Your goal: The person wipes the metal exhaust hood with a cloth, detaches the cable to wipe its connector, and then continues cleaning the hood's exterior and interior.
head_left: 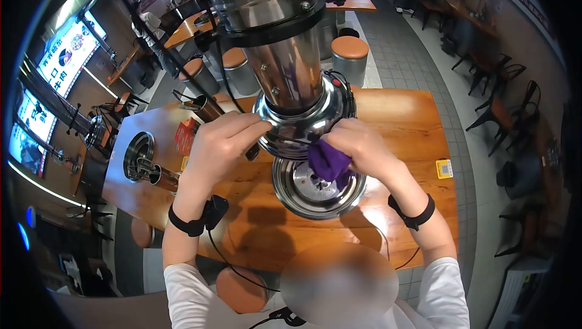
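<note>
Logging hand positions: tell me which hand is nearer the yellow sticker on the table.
Right. The right hand, pressing a purple cloth to the metal hood, sits on the same side as the yellow sticker; the left hand grips the hood's rim on the far side.

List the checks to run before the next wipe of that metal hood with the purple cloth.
1. Left hand grips the metal hood at its rim: ok.
2. Right hand presses the purple cloth against the hood's rim: ok.
3. Grill basin below, free of fingers: ok.
4. Black wrist unit on the left arm, clear of the hood: ok.
5. Hood and basin cool to touch: cannot tell.
6. Rim under the cloth clean: cannot tell.
</note>
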`<state>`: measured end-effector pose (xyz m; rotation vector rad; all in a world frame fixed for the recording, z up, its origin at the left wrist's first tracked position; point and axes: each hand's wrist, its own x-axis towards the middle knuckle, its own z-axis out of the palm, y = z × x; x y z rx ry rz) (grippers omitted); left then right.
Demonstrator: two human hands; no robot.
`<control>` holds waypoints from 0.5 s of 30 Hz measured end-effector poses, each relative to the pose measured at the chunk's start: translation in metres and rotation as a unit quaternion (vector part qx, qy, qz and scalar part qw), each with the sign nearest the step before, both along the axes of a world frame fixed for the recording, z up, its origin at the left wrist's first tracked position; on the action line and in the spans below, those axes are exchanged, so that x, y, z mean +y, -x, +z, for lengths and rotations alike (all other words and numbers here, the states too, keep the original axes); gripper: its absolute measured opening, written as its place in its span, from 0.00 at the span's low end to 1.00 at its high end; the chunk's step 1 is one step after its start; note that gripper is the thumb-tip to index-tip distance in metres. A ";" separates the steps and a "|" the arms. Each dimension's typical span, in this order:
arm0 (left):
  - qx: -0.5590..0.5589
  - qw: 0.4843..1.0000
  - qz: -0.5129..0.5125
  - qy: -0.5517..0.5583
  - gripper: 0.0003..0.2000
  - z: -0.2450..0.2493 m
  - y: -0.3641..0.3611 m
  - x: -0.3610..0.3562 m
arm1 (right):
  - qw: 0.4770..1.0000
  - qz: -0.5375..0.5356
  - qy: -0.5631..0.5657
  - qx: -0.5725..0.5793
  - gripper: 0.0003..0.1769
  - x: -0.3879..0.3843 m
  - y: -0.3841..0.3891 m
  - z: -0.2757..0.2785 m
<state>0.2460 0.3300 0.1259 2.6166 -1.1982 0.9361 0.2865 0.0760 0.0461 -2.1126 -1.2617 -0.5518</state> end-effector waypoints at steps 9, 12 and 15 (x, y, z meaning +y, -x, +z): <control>0.001 0.993 0.109 0.042 0.10 -0.006 -0.001 -0.014 | 0.988 -0.045 -0.100 -0.108 0.16 -0.018 -0.018 -0.011; 0.047 0.996 0.057 0.054 0.14 -0.011 0.005 -0.045 | 0.986 -0.049 -0.120 -0.103 0.16 -0.011 -0.018 -0.010; 0.041 0.997 0.036 0.050 0.09 -0.019 -0.007 -0.041 | 0.986 -0.051 -0.108 -0.120 0.16 -0.014 -0.016 -0.002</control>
